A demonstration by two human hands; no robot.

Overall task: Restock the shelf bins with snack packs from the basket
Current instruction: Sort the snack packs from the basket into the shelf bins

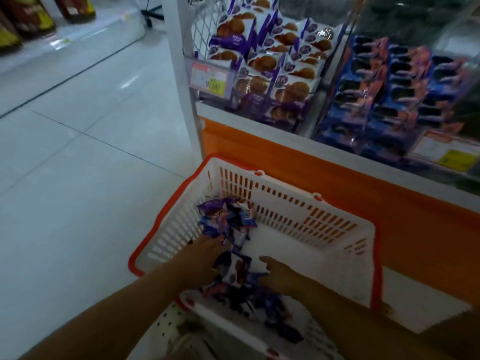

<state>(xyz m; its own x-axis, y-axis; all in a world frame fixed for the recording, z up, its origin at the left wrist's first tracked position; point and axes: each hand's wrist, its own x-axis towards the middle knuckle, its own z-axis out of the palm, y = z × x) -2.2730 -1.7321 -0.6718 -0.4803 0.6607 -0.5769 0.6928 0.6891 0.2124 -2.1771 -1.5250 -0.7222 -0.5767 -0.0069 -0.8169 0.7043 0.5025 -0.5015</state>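
Note:
A white basket with a red rim (306, 211) stands on the floor in front of the shelf. Purple and blue snack packs (226, 216) lie heaped along its left side and near end. Both my hands are down in that heap. My left hand (207, 255) lies on the packs with fingers curled into them. My right hand (278, 276) touches a white and purple pack (235, 268) from the right, thumb raised; its fingers are hidden among the packs. Above stand a wire bin of purple cookie packs (270, 71) and a bin of blue packs (389, 94).
The shelf has an orange base panel (350, 183) right behind the basket. Price tags (210, 79) hang at the bin fronts. A white upright post (181, 74) frames the shelf's left end. Pale tiled floor (78, 178) stretches left toward another shelf with brown bags (26, 19).

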